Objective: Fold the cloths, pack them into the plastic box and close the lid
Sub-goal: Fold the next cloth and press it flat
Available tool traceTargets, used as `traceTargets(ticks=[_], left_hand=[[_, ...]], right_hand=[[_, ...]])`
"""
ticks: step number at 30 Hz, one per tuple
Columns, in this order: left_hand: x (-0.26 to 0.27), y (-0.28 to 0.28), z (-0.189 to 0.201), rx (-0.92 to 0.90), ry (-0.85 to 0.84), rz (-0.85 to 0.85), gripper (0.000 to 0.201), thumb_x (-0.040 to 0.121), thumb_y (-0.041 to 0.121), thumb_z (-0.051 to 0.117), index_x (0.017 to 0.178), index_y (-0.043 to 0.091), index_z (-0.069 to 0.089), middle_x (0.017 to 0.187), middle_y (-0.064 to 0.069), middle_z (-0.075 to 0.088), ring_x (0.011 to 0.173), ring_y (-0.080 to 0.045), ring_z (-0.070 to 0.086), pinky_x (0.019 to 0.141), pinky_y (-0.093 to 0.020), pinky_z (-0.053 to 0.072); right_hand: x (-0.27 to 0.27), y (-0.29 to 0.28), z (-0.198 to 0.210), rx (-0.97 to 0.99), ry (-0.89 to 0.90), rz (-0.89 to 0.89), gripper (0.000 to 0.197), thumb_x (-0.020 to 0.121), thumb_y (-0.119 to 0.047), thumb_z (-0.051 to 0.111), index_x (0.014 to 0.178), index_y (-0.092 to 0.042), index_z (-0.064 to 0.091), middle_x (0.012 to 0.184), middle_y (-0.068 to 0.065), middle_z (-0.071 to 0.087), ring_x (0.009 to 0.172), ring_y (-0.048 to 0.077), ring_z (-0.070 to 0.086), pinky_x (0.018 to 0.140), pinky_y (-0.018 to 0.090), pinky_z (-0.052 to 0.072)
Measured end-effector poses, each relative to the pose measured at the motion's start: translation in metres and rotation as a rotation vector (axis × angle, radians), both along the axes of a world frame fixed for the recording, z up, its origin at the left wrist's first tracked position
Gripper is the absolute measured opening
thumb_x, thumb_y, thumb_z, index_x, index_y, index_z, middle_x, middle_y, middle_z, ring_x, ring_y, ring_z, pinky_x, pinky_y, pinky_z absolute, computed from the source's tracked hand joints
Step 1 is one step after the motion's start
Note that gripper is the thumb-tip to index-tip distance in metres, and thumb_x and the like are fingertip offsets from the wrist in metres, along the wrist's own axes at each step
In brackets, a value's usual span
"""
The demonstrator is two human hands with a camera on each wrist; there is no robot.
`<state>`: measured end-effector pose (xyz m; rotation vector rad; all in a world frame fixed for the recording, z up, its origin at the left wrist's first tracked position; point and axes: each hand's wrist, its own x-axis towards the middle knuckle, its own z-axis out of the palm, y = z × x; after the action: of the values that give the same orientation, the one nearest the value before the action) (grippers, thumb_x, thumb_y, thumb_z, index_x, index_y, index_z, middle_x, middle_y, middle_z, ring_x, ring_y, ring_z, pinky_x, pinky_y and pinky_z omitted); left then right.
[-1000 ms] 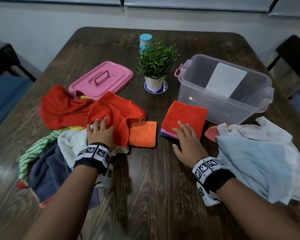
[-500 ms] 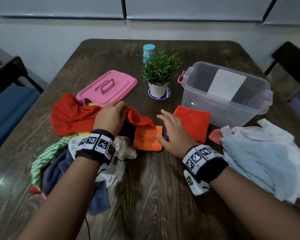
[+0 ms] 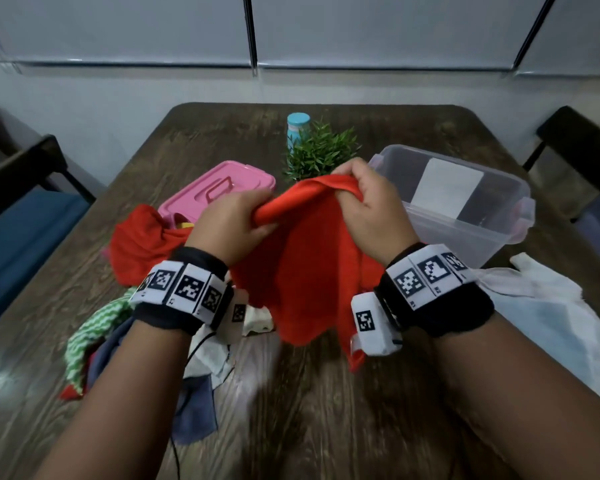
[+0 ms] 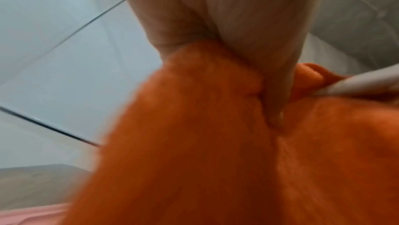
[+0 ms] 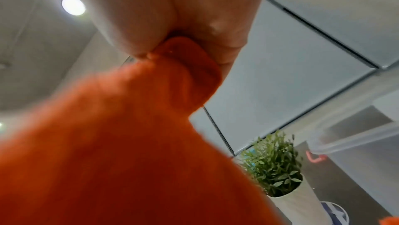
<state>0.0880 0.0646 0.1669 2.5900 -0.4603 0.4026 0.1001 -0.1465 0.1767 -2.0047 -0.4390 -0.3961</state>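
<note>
1. Orange-red cloth [image 3: 312, 271]: it hung unfolded above the table [image 3: 326, 427], clear of the surface, between both hands.
2. Left hand [image 3: 229, 226]: the fingers were curled round one bunched upper edge of the cloth; the left wrist view showed fabric gathered against the palm.
3. Right hand [image 3: 371, 206]: it gripped the other upper edge, with fabric pinched between thumb and fingers in the right wrist view.
4. Plastic box [image 3: 499, 233]: it stood open at the right rear of the table. A white sheet [image 3: 447, 188] showed at its wall; no cloth was visible inside it.
5. Pink lid [image 3: 222, 188]: it lay flat at the left rear, well apart from the box and partly overlapped by a red cloth [image 3: 139, 244].
6. Unfolded stock: a mixed heap [image 3: 94, 341] of green, dark blue and white cloths lay at the left; pale cloths [image 3: 551, 323] lay at the right.
7. Progress, as judged: the task appeared to be at an early stage. The held cloth was being spread for folding. The two heaps remained to be folded, nothing appeared packed, and the lid remained to be fitted.
8. Other items: a potted plant [image 3: 321, 155] and a blue-capped bottle [image 3: 297, 128] stood at the rear centre.
</note>
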Motion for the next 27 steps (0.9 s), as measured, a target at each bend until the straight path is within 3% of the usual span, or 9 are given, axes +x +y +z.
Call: traceTargets(ticks=[3,6,10,12,15,18,21,23,27], left_hand=[[-0.010,0.006,-0.019,-0.021,0.102,0.030,0.009,0.081,0.029,0.072,0.086,0.021,0.071,0.075,0.003,0.068,0.075,-0.021,0.064,0.068,-0.035,0.049],[-0.015,0.008,-0.032,0.005,0.177,0.063,0.011,0.080,0.034,0.075,0.075,0.026,0.068,0.063,0.011,0.059,0.065,-0.017,0.059,0.062,-0.032,0.046],[-0.002,0.020,-0.034,0.009,0.110,0.139,0.009,0.080,0.017,0.066,0.086,0.016,0.073,0.081,-0.005,0.068,0.080,-0.026,0.064,0.072,-0.040,0.050],[-0.002,0.019,-0.031,-0.160,0.045,0.114,0.016,0.076,0.018,0.060,0.087,0.015,0.073,0.083,-0.006,0.067,0.078,-0.017,0.061,0.074,-0.033,0.048],[-0.007,0.013,-0.041,-0.459,0.115,0.053,0.022,0.073,0.011,0.055,0.082,0.029,0.064,0.075,0.007,0.065,0.069,0.000,0.056,0.071,-0.017,0.046],[-0.012,0.005,-0.060,-0.682,0.214,0.064,0.029,0.077,0.004,0.049,0.081,0.029,0.063,0.071,0.008,0.063,0.069,-0.010,0.057,0.070,-0.028,0.051],[-0.011,0.002,-0.064,-0.706,0.125,0.101,0.023,0.080,0.014,0.050,0.083,0.033,0.063,0.079,-0.006,0.060,0.076,-0.020,0.055,0.076,-0.043,0.050],[-0.009,0.003,-0.064,-0.786,0.110,0.124,0.015,0.081,0.028,0.051,0.085,0.033,0.064,0.084,-0.009,0.059,0.080,-0.020,0.053,0.077,-0.046,0.047],[-0.016,-0.006,-0.066,-0.877,0.170,0.113,0.014,0.081,0.036,0.055,0.085,0.029,0.066,0.078,0.012,0.064,0.078,-0.007,0.053,0.076,-0.030,0.045]], right_hand=[[-0.009,-0.022,-0.009,-0.056,0.019,-0.042,0.010,0.085,-0.020,0.057,0.078,-0.013,0.058,0.064,-0.001,0.059,0.060,0.010,0.053,0.062,0.030,0.044],[-0.019,-0.040,-0.021,-0.192,0.013,-0.128,0.014,0.079,-0.030,0.049,0.077,-0.018,0.055,0.063,0.001,0.059,0.063,0.019,0.056,0.065,0.037,0.049],[-0.022,-0.066,-0.016,-0.165,-0.138,-0.214,0.014,0.084,-0.026,0.041,0.080,-0.022,0.054,0.063,0.005,0.058,0.059,0.022,0.055,0.058,0.039,0.048],[-0.026,-0.077,-0.016,-0.161,-0.170,-0.208,0.018,0.086,-0.024,0.038,0.080,-0.018,0.054,0.063,0.006,0.057,0.059,0.021,0.055,0.056,0.038,0.046],[-0.035,-0.084,-0.028,-0.199,-0.110,-0.207,0.019,0.086,-0.024,0.040,0.078,-0.012,0.052,0.061,0.004,0.053,0.059,0.020,0.051,0.057,0.036,0.042],[-0.038,-0.090,-0.043,-0.179,-0.069,-0.224,0.009,0.086,-0.022,0.046,0.080,-0.021,0.052,0.063,-0.008,0.053,0.062,0.014,0.052,0.061,0.028,0.040],[-0.036,-0.095,-0.041,-0.088,-0.072,-0.215,0.013,0.087,-0.016,0.048,0.083,-0.014,0.061,0.072,-0.004,0.060,0.069,0.012,0.056,0.065,0.025,0.045],[-0.038,-0.096,-0.035,-0.054,-0.073,-0.182,0.018,0.085,-0.012,0.044,0.078,-0.010,0.060,0.068,-0.004,0.057,0.067,0.010,0.053,0.063,0.021,0.042],[-0.046,-0.099,-0.035,-0.048,0.038,-0.087,0.025,0.083,-0.012,0.041,0.065,-0.024,0.052,0.055,-0.014,0.048,0.058,0.002,0.045,0.058,0.019,0.033]])
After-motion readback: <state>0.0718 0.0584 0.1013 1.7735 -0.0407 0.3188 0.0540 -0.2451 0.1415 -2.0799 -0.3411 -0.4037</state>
